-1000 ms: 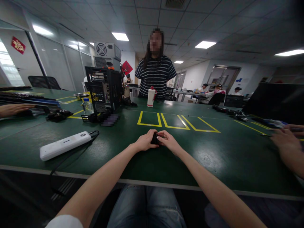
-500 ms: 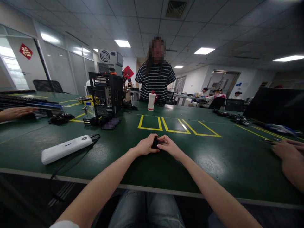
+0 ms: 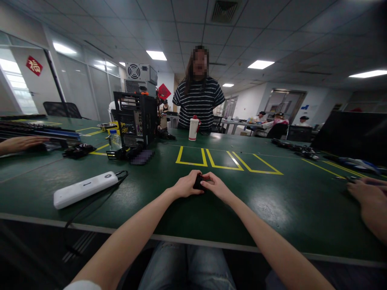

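Between my two hands is a small black object (image 3: 198, 182), mostly covered by fingers, so its kind does not show. My left hand (image 3: 188, 184) wraps round its left side, thumb low and fingers over the top. From the right, my right hand (image 3: 214, 184) pinches it with thumb and forefinger. Both hands sit low over the green table (image 3: 181, 219), in front of the yellow tape outlines (image 3: 193, 164).
A white power bank-like device (image 3: 86, 189) with a black cord lies at left. Behind it stand an open black computer case (image 3: 137, 121) and a clear bottle (image 3: 115, 141). A white tumbler (image 3: 193, 129) stands ahead. Other people's hands (image 3: 367, 193) (image 3: 22, 144) rest at both sides.
My right fingers have shifted slightly over the black object. My left hand stays nearly in place. The person across the table has moved their head a little.
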{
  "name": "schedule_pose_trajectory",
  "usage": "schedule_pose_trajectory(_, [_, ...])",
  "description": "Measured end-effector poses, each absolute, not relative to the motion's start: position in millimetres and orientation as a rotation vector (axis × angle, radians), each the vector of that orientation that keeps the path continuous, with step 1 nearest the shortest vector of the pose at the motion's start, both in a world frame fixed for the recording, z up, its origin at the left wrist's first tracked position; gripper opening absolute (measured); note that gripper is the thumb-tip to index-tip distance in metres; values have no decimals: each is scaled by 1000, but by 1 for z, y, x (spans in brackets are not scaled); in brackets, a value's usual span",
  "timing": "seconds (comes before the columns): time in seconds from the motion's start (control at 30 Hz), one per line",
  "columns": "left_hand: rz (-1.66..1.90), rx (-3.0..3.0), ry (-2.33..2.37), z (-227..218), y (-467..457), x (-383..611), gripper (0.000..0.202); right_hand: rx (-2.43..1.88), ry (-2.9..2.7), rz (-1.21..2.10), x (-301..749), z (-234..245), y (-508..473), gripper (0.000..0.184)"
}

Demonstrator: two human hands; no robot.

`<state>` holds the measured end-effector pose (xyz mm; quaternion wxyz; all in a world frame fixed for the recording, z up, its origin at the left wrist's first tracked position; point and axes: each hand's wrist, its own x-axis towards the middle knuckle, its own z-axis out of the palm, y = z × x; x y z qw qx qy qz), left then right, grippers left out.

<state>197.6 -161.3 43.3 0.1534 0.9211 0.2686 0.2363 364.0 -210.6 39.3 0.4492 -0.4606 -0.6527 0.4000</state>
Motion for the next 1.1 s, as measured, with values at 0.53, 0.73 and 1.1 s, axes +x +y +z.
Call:
schedule_pose_trajectory(0.53, [638,2626,789,43,-160,199,66,-1124,-1538,992,362,37,-209,25])
schedule_pose_trajectory(0.73, [651,2632,793,42,-160,199,67,-1173,-1544,1027,362,40,-210,27])
schedule_pose_trajectory(1.1, [637,2632,801,45,-162,198,66,-1132,-1605,1013,364,43,-217,27])
